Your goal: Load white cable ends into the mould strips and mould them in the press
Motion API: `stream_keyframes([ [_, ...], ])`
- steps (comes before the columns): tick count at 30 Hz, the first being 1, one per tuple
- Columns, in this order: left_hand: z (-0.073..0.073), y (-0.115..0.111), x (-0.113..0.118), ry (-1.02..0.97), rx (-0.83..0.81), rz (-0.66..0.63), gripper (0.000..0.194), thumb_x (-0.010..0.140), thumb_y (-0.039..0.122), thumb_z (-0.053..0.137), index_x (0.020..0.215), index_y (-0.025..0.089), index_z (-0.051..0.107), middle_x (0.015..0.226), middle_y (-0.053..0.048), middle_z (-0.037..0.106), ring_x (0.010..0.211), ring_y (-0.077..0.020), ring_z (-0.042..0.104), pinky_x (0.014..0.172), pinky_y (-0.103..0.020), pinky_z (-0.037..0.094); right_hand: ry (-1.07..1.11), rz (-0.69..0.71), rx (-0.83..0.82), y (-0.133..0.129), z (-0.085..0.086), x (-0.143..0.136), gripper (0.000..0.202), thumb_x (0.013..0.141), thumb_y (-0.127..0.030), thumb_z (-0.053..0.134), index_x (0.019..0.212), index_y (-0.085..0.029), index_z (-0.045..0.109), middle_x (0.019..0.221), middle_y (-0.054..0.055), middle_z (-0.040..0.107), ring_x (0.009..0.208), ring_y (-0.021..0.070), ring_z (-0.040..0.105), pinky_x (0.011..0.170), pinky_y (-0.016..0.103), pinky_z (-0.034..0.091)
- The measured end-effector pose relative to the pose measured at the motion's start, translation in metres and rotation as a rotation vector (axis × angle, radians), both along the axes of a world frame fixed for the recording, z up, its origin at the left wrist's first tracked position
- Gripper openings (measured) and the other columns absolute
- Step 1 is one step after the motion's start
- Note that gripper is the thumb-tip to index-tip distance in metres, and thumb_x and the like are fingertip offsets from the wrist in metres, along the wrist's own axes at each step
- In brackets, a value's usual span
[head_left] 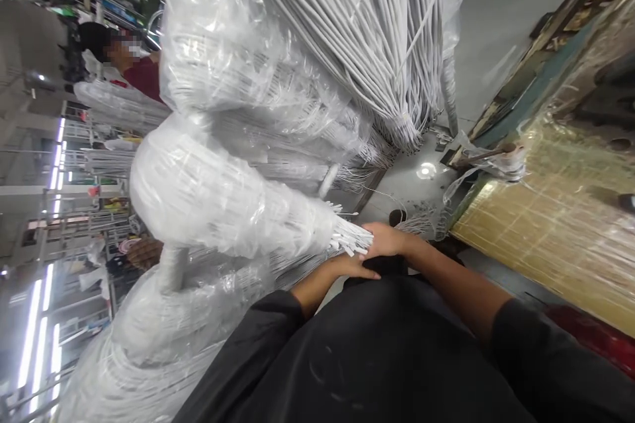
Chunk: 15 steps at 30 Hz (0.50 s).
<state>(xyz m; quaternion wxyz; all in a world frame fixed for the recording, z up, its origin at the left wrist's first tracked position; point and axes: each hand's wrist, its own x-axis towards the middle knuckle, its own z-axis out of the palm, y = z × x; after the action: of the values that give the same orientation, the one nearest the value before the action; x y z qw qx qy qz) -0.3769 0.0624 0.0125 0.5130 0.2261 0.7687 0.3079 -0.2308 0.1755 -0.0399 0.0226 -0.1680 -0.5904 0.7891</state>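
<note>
Bundle of white cords is being covered by clear plastic, and its bare cord ends are being touched by the fingers of the right hand, which are being partly curled at the tips of the cords. The left hand is being held just below the same ends, its thumb being extended; how firmly either hand's fingers are being closed cannot be told. Above the bundle, loose grey cords are being gathered to a narrow end near the floor.
</note>
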Motion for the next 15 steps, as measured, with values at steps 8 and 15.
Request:
stream_keyframes([
  [8,0.119,-0.035,-0.074,-0.061,-0.449,0.040,0.035,0.057,0.048,0.091,0.080,0.023,0.081,0.082,-0.008,0.080,0.109,-0.0382,0.072,0.110,-0.052,0.051,-0.121,0.176,0.020,-0.013,-0.005,0.026,0.037,0.052,-0.036,0.088,0.083,-0.022,0.072,0.078,-0.001,0.074,0.070,0.0211,0.066,0.060,0.028,0.046],
  [15,0.149,-0.025,-0.062,0.428,-0.548,0.193,0.021,0.061,0.026,0.088,0.079,0.025,0.079,0.103,-0.007,0.080,0.143,-0.0351,0.049,0.128,-0.045,0.025,-0.106,0.237,0.065,-0.029,-0.009,0.044,0.042,0.060,-0.041,0.082,0.096,-0.021,0.072,0.091,0.002,0.076,0.080,0.0216,0.069,0.070,0.027,0.048],
])
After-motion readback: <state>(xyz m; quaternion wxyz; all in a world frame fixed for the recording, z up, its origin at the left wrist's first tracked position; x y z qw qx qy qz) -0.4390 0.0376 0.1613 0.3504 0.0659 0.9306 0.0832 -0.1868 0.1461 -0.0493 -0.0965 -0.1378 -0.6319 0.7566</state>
